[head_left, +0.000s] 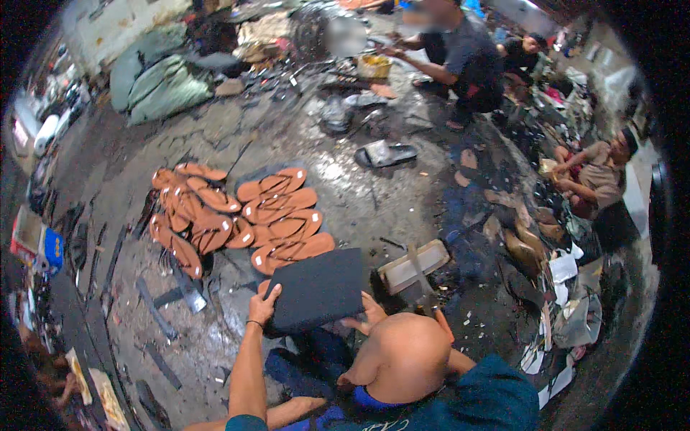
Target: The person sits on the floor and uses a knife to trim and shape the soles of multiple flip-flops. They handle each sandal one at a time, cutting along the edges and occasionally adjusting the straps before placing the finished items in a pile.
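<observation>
My left hand (264,302) grips the left edge of a flat, dark rectangular slab (316,289), thumb on its upper face. Whether it is a sheet, a stack or a box, I cannot tell. At its lower right corner is my right hand (370,312), slightly blurred, with fingers around the edge. A large rounded area of bare skin (410,355) covers most of my right forearm. Just beyond the slab lie pairs of orange-brown flip-flops (287,241) in a row, with a looser pile of flip-flops (194,205) to their left.
Right of the slab, a long blade with an orange handle (444,325) crosses a tan block (429,261). A metal-headed tool (192,296) lies at left. Farther off are a dark sandal (387,154), green sacks (169,90), a yellow bucket (374,67) and several people.
</observation>
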A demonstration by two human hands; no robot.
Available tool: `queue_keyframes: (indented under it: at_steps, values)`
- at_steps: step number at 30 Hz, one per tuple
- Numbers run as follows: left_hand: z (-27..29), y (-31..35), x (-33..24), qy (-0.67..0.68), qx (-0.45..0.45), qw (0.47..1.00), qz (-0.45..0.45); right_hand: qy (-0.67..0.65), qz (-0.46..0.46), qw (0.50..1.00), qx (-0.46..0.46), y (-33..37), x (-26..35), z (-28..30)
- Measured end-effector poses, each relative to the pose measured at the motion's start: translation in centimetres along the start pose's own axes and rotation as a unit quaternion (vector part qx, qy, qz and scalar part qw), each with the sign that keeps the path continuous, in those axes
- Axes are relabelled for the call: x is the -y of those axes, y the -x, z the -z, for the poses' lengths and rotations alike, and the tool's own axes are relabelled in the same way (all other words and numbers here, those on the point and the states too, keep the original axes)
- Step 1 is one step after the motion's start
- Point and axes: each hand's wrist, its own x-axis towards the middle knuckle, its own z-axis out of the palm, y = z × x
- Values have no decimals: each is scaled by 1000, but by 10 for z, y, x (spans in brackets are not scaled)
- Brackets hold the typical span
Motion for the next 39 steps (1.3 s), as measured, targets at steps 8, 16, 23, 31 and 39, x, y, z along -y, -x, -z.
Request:
queue_keyframes:
  at_steps: [8,16,23,31,39]
  values:
    - [100,43,-98,198,75,977,28,-60,-260,963,-34,-67,31,49]
    - [-8,99,10,-88,-37,994,-47,75,-394,916,27,-155,-41,32]
    - [33,68,-6,74,-66,995,19,-241,-328,909,86,-35,0,39]
    - [61,82,-88,432,-78,897,-43,-4,-130,991,-43,-52,37,46]
    - [-13,29,-16,31,-269,963,12,-69,-210,975,-11,-75,-39,-3]
